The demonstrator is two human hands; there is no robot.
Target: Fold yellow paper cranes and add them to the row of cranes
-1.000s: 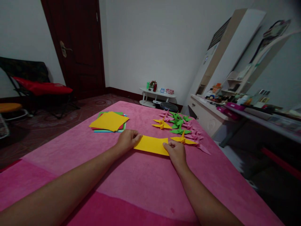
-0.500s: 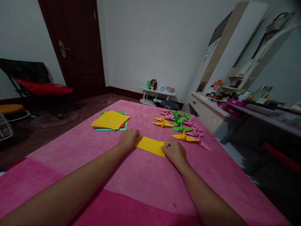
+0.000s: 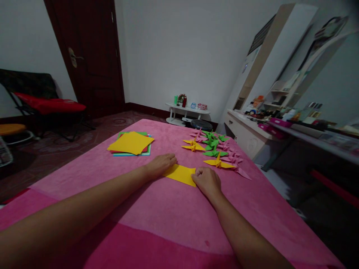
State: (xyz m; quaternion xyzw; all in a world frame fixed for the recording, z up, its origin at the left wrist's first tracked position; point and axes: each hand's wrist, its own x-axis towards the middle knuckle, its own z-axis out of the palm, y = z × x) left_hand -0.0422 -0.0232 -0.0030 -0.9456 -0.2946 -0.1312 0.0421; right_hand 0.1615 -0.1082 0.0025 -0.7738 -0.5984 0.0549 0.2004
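A folded yellow paper point(image 3: 181, 173) lies flat on the pink cloth point(image 3: 157, 213) in front of me. My left hand point(image 3: 162, 164) rests on the paper's left end with fingers stretched out flat, pressing it down. My right hand point(image 3: 206, 181) is curled into a loose fist, its fingertips pinching the paper's right edge. A stack of coloured paper squares point(image 3: 131, 144) with a yellow sheet on top lies to the far left. Several folded paper cranes point(image 3: 214, 151) in yellow, green and pink sit to the right, beyond my right hand.
A dark door point(image 3: 89, 56) and a chair with a red cushion point(image 3: 47, 106) stand at the back left. A small white shelf point(image 3: 187, 112) is against the far wall. A cluttered desk point(image 3: 269, 127) and a tall white unit point(image 3: 260, 56) are at the right.
My left hand has slid rightward along the yellow paper and flattened out. The visible part of the paper has become shorter. My right hand has stayed at the paper's right edge.
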